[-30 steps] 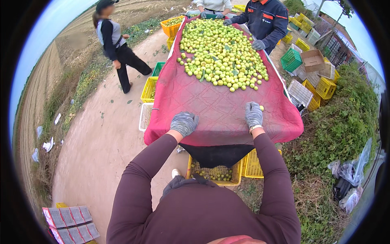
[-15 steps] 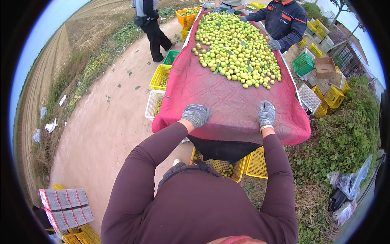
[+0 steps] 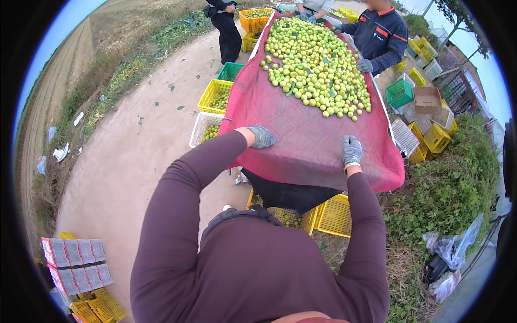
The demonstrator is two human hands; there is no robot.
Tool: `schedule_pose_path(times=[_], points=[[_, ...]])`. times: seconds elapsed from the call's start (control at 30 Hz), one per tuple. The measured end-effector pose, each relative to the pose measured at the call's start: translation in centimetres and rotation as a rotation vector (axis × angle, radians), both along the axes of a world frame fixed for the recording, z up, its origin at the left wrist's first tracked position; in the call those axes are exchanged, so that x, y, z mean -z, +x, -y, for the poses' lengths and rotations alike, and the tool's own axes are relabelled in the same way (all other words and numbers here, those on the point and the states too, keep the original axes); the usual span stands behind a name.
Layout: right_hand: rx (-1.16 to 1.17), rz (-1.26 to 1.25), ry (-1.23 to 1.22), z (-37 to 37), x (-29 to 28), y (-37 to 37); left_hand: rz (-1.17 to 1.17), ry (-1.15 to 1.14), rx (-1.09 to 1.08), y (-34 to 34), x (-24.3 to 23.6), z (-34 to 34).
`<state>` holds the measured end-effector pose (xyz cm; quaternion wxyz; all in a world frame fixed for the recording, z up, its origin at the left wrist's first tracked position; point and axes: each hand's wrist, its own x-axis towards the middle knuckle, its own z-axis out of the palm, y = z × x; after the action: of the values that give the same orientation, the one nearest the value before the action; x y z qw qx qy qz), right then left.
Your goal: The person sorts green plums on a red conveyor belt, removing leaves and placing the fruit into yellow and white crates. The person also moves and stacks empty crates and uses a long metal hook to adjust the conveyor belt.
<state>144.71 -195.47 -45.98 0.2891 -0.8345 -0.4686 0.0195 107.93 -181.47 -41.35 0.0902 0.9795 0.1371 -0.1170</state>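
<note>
A sloping table is covered with a red quilted cloth, and a heap of round green fruit lies over its far part. My left hand, in a grey knit glove, rests on the cloth near its left edge. Its fingers stretch to the right, and no fruit shows in them. On the near right part of the cloth is my right hand, gloved alike, with the fingers curled closed against the fabric. Bare cloth separates both hands from the fruit.
Crates with fruit stand along the left side: white, yellow, orange. Below the cloth's near edge are yellow crates. A co-worker in a dark jacket stands at right, others farther back. Stacked cartons sit lower left.
My left hand has shifted up and its fingers now point right; my right hand stays nearly in place. The person at far left has moved closer to the table. The view has shifted slightly.
</note>
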Motion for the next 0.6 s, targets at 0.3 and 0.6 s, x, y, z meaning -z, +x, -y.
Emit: schedule_pose_path(times=[0.3,0.6], points=[[-0.059,0.031,-0.353,4.4,-3.4,2.6,0.023,0.04,-0.2,-6.8,-0.8,0.0],[0.043,0.229,-0.271,4.6,-3.7,-0.9,0.295,0.128,-0.344,-7.6,-0.6,1.4]])
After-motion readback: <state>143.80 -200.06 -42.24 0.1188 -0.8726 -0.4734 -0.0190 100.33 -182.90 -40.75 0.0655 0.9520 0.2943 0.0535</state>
